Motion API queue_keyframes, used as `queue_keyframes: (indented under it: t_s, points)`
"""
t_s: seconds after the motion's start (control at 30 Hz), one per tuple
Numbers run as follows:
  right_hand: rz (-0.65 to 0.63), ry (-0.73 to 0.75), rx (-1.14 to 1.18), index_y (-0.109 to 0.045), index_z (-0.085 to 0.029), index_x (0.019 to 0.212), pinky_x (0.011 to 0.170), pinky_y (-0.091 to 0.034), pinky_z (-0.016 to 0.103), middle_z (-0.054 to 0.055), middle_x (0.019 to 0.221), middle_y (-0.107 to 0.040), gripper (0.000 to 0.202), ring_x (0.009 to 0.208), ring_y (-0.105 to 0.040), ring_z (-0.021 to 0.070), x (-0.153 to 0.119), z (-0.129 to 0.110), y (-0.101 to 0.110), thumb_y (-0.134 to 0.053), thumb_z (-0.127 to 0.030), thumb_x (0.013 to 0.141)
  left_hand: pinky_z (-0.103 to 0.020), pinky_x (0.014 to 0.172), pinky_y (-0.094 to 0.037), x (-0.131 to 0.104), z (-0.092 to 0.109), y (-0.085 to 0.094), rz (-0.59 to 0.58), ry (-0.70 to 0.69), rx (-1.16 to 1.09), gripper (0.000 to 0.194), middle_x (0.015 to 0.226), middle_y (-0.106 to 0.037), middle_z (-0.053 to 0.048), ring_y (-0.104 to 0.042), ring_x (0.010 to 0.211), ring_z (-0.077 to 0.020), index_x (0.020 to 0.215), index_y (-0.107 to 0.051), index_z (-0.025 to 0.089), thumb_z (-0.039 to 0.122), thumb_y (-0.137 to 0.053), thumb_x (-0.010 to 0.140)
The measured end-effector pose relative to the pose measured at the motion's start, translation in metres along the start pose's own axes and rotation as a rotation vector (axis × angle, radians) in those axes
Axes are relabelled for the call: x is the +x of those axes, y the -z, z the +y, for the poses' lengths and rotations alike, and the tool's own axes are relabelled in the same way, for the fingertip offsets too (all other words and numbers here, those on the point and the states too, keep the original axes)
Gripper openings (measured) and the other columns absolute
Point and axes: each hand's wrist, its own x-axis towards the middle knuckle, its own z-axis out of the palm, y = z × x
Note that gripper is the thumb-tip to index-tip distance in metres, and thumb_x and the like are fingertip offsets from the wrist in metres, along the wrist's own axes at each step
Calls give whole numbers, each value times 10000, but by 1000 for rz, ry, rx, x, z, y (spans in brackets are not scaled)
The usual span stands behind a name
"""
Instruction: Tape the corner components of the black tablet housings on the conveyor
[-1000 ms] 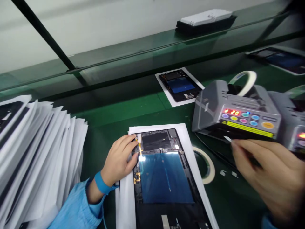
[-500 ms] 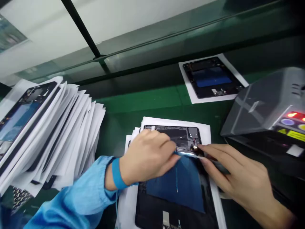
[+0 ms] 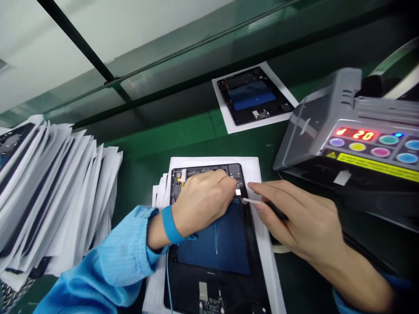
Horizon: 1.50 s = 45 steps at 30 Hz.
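Note:
An opened tablet (image 3: 258,266) with a blue film-covered battery area (image 3: 225,248) lies on stacked white sheets (image 3: 265,244) before me. My left hand (image 3: 206,194) rests over its upper part, fingers pinched near a small bright white patch (image 3: 238,192); whatever they hold is hidden. A blue wrist strap (image 3: 172,224) with a cord circles that wrist. At the tablet's right edge, my right hand (image 3: 301,218) pinches a thin white strip (image 3: 251,200) between thumb and forefinger, its end over the frame. Something dark shows behind those fingers, too unclear to name.
To the right stands a grey machine (image 3: 314,131) with a red lit display and coloured buttons. Another opened tablet (image 3: 238,115) lies on white paper at the back. Leaning at the left is a thick stack of white sheets (image 3: 72,183) with tablets between them.
The view has shifted right, bringing more of the grey machine in. A pale strip stretched between both hands before; now the white strip shows only at my right fingers, apart from the left.

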Motion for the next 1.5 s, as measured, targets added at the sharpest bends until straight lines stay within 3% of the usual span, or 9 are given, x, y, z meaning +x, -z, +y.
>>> queue_keyframes:
  t_s: [0.43,0.77,1.5]
  points:
    - [-61,3,-4,-632,-164,1127,667,-518,244,36,940,-734,167,796,-698,132,0,0,-5,-543,-219,996,-309,737,-497,-9,-3,-2,-17,29,-148,303,865,-648,-38,-590,791,-178,926,-678,156,229,-417,1061]
    - [-93,-3,2,-639,-190,1108,675,-527,256,23,938,-737,151,796,-703,142,1,-1,-8,-563,-226,983,-285,741,-494,-8,-7,-10,45,31,-338,292,850,-662,-33,-601,774,-149,931,-686,150,248,-445,1064]
    - [-151,15,-72,-675,-183,1153,597,-492,257,27,1012,-722,220,786,-683,132,-2,-2,-12,-573,-265,976,-324,734,-495,-10,-5,-14,59,56,-253,278,836,-650,-37,-594,767,-180,905,-683,149,244,-465,1049]
